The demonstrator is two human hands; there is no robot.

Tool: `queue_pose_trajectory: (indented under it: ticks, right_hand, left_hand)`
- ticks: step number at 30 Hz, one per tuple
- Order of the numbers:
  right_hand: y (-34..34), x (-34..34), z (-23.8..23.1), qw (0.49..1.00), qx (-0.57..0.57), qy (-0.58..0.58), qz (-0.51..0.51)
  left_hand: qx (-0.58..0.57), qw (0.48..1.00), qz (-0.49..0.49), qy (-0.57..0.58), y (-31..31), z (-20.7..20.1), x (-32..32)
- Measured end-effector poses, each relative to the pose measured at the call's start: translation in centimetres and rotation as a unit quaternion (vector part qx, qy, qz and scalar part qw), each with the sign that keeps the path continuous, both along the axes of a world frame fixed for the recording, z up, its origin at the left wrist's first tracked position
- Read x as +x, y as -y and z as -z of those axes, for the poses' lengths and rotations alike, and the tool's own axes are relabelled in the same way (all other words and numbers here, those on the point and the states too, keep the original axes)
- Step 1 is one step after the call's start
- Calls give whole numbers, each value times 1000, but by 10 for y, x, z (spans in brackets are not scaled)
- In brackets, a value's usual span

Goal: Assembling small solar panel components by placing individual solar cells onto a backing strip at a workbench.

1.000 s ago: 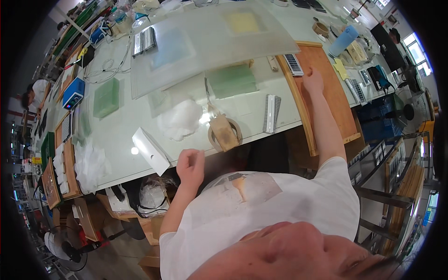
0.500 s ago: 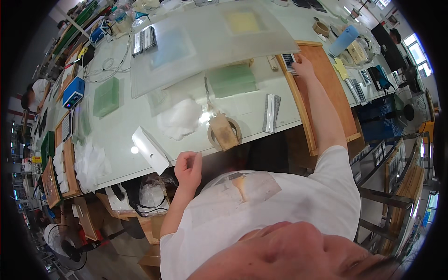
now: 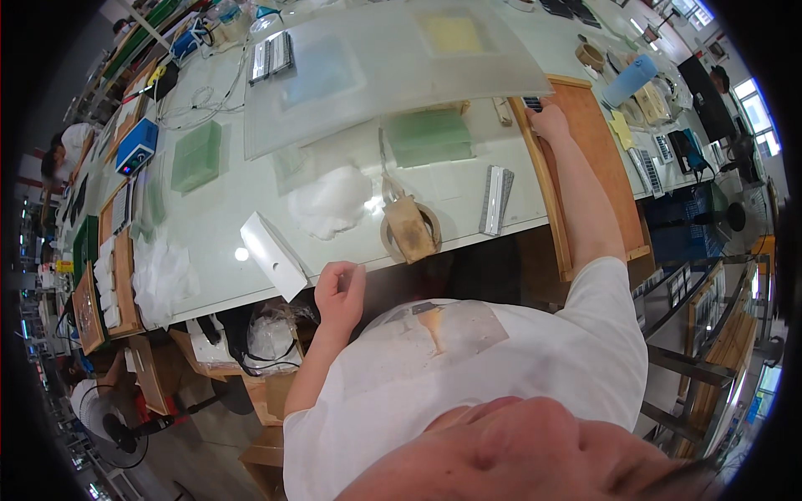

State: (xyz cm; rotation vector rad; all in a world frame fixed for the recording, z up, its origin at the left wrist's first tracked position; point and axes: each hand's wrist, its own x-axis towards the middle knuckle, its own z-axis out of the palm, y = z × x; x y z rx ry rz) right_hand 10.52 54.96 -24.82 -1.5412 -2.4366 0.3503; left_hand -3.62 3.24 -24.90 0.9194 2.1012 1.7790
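My right hand (image 3: 549, 123) reaches to the far left corner of a wooden tray (image 3: 603, 171). Its fingers are bent down on a small dark panel with pale grid lines (image 3: 532, 103); the fingertips are partly hidden. My left hand (image 3: 340, 290) is curled into a loose fist by the table's front edge, and nothing shows in it. Beside it lies a white folded piece (image 3: 274, 255). Left of the tray is a stack of grey-edged strips (image 3: 496, 200). Above the table's middle stretches a large translucent sheet (image 3: 393, 79).
A worn block (image 3: 411, 230) rests on a tape roll (image 3: 388, 240) near the front edge. White fluffy material (image 3: 330, 202), green blocks (image 3: 430, 138) and a blue box (image 3: 138, 146) stand on the table. A blue bottle (image 3: 630, 81) is beyond the tray. Another person (image 3: 67, 154) is at far left.
My view has shifted slightly, so the table appears a little higher and farther right. My right hand now covers more of the gridded panel. The left hand keeps its curled shape.
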Motion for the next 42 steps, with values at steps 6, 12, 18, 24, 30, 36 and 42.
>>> queue_pose_trajectory:
  ticks: [6, 12, 18, 24, 30, 36, 42]
  right_hand:
    - [51, -6, -3, 961, 275, 29, 1]
    - [166, -50, -28, 877, 247, -136, -389]
    - [154, -63, -21, 887, 212, -147, -383]
    - [147, -75, -44, 891, 120, -218, -379]
    - [214, -45, -51, 863, -363, -291, -196]
    - [292, 1, -27, 830, -472, -268, -125]
    - [318, 5, -20, 927, -235, -192, -218]
  left_hand:
    - [-6, 1000, -5, -18, 1, 2, -4]
    - [-52, 995, 11, -79, -2, -3, -14]
    - [-164, 945, 29, -280, -18, -15, -52]
    - [-170, 905, 0, -390, -45, -18, -94]
    - [-346, 850, 26, -397, -60, -12, -102]
    - [-399, 830, 59, -385, -75, -27, -108]
    - [-351, 875, 50, -330, -67, -24, -114]
